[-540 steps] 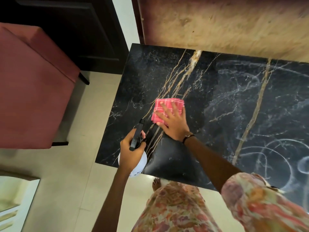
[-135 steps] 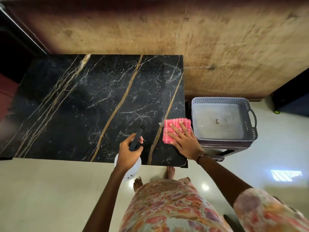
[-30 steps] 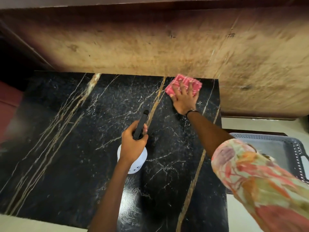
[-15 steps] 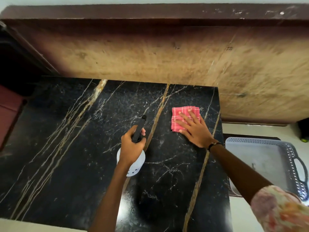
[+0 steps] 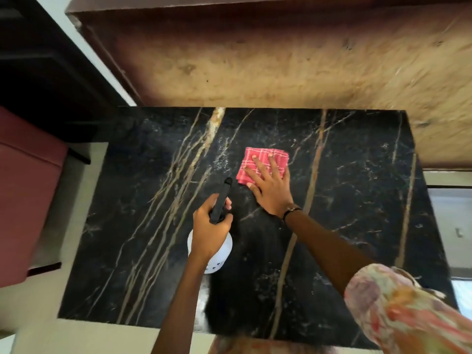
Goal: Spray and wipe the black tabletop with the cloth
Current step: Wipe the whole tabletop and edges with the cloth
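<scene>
The black marble tabletop (image 5: 143,226) with gold veins fills the middle of the view. A folded pink checked cloth (image 5: 251,159) lies flat on it a little behind centre. My right hand (image 5: 270,190) presses down on the cloth with fingers spread. My left hand (image 5: 210,226) is wrapped around a white spray bottle (image 5: 222,254) with a black nozzle (image 5: 222,198), held above the table just left of the cloth, nozzle pointing away from me.
A brown wooden panel (image 5: 281,67) runs along the table's far edge. A red upholstered seat (image 5: 23,190) stands to the left over pale floor tiles. The edge of a grey basket (image 5: 452,226) shows at the right. Dark furniture (image 5: 38,72) sits at far left.
My right hand has slid the cloth leftward from the table's right part toward its middle. The spray bottle stays in my left hand. The view has shifted left.
</scene>
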Tool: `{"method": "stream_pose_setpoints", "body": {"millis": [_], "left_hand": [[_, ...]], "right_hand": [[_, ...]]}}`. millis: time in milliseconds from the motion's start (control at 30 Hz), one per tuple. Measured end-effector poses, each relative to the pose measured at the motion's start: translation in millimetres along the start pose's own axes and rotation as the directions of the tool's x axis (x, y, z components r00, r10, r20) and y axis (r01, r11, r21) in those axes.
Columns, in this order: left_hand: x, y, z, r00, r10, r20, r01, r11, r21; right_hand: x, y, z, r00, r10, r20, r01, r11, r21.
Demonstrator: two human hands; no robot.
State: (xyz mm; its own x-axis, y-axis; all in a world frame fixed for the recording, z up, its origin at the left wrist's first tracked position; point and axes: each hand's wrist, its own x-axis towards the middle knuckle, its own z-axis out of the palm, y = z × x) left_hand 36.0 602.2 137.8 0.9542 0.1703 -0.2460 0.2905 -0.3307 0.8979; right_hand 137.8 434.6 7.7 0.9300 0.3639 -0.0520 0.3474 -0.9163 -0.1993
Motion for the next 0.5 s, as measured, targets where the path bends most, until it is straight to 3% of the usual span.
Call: {"method": "stream_pose_setpoints", "body": {"millis": [133, 300, 433, 500], "left_hand": [[-23.9, -30.6, -67.3, 0.995, -0.072, -0.075, 0.071, 0.997, -0.015], [-66.1, -59.0, -132.9, 0.963, -0.157, -0.218, 0.150, 0.987, -0.047], [-96.3, -77.4, -158.8, 0.936, -0.236, -0.263, 0.221, 0.972, -0.084], [-105.7, -83.5, -161.5, 0.919, -0.293, -0.264, 0.268, 0.955, -0.127]], "right_hand": [[13.9, -111.8, 17.8, 0.978, -0.203, 0.043, 0.202, 0.979, 0.022], [-10.6, -230.7, 38.8, 0.876, -0.468, 0.120, 0.464, 0.884, 0.059], [-64.3, -260.5, 50.9, 0.767, -0.639, 0.059, 0.628, 0.766, 0.136], [-88.0, -245.3, 53.3, 0.733, -0.678, 0.056, 0.675, 0.735, 0.068]]}}
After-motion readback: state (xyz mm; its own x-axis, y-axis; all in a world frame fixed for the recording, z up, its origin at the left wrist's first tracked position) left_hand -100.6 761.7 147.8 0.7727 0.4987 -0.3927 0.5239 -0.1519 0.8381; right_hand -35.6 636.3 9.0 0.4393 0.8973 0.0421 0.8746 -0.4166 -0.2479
